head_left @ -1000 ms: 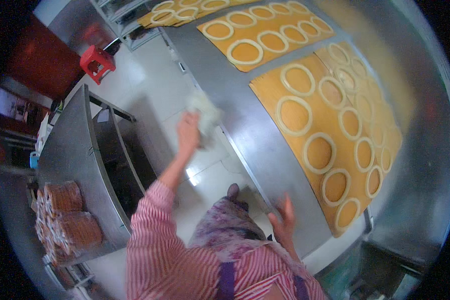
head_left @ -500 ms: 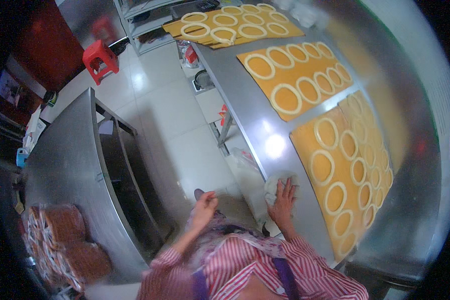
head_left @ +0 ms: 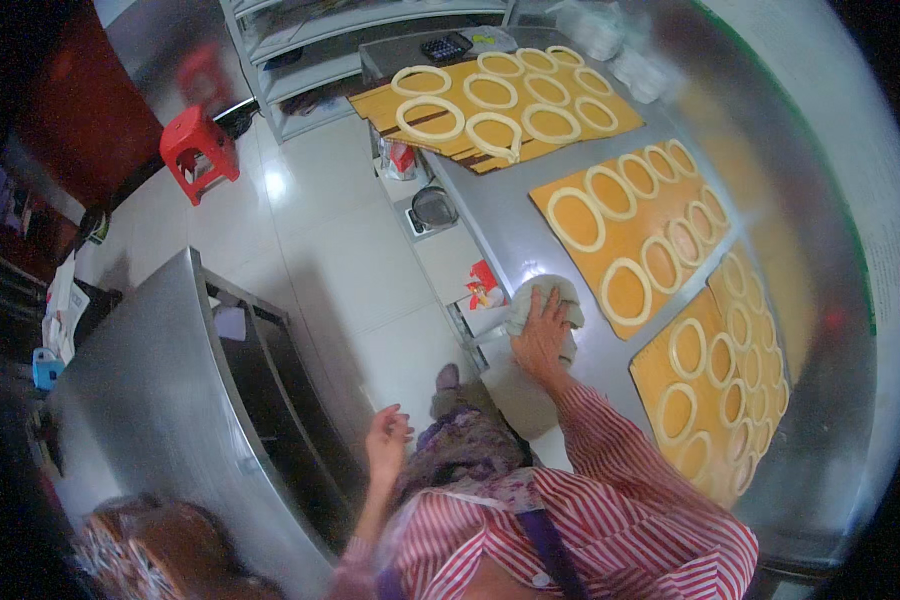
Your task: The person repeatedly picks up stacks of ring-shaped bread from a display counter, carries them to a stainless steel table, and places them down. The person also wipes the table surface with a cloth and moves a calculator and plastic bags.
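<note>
My right hand [head_left: 542,335] presses on a folded pale grey-green cloth [head_left: 560,292] at the left edge of the steel table [head_left: 490,215], holding it under the fingers. Beside my body, over the floor, my left hand [head_left: 388,440] hangs with loosely bent fingers and nothing in it. To the right of the cloth lie orange-yellow sheets with rows of pale dough rings: a near sheet [head_left: 651,378], a middle sheet [head_left: 624,292] and a far sheet [head_left: 375,104]. One ring on the far sheet has a crossed, uneven joint.
A second steel table [head_left: 140,370] stands on my left, with wrapped brown packages [head_left: 185,550] at its near end. A red stool [head_left: 198,152] is on the tiled floor [head_left: 330,260]. Shelves [head_left: 315,60] rise at the back. Under the right table sit a round dark pan [head_left: 433,207] and a red packet [head_left: 484,285].
My right hand has slid the cloth forward along the table's left edge. My body has moved forward, and my left hand's fingers have loosened.
</note>
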`<state>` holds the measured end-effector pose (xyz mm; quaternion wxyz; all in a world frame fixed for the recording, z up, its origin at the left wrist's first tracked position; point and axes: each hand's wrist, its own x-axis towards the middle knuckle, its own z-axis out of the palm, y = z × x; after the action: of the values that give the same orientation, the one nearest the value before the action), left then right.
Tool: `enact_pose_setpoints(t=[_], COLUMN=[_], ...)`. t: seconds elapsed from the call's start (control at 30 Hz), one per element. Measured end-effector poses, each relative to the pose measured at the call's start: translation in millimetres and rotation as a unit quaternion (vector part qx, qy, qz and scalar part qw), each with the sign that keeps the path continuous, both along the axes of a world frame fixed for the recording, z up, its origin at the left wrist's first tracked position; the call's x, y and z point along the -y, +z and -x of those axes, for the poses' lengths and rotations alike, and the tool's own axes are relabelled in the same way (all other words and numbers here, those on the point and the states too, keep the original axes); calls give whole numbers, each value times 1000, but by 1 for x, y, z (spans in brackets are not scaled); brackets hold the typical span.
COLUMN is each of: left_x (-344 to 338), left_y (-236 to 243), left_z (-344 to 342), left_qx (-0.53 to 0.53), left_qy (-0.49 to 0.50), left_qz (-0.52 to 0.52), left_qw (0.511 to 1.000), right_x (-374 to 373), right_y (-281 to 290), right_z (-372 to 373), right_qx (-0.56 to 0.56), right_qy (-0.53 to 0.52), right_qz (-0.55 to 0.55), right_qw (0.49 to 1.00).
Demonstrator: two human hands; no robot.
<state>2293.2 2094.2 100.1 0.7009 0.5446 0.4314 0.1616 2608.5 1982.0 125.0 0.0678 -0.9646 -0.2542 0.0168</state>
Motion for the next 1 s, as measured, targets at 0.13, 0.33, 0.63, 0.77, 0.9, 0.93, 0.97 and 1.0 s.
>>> enact_pose_setpoints(t=[0.13, 0.33, 0.63, 0.77, 0.9, 0.93, 0.97, 1.0], left_x=[-38, -124, -209, -225, -248, -258, -272, -286], left_y=[-13, 16, 45, 23, 27, 44, 50, 55], left_z=[-33, -110, -256, -288, -320, -330, -334, -338], left_qx=[-15, -77, -64, -22, -13, -38, -17, 3], left_qy=[-29, -52, -230, -340, -409, -448, -457, -463], left_qz=[32, 11, -82, -150, -177, -151, -168, -185], left_qw=[999, 996, 968, 928, 895, 880, 874, 867], right_x=[-81, -171, -217, -174, -99, -78, -61, -47], right_y=[-8, 11, -14, -4, 9, 2, 0, -2], right_z=[-49, -113, -159, -129, -71, -54, -40, -29], right_qx=[23, -14, -1, -52, -60, -24, -11, 2], right_qy=[10, 82, 206, 192, 90, 61, 45, 30], right_qz=[-12, 12, -90, -115, -109, -114, -90, -67], right_qw=[1000, 996, 974, 973, 988, 991, 995, 997])
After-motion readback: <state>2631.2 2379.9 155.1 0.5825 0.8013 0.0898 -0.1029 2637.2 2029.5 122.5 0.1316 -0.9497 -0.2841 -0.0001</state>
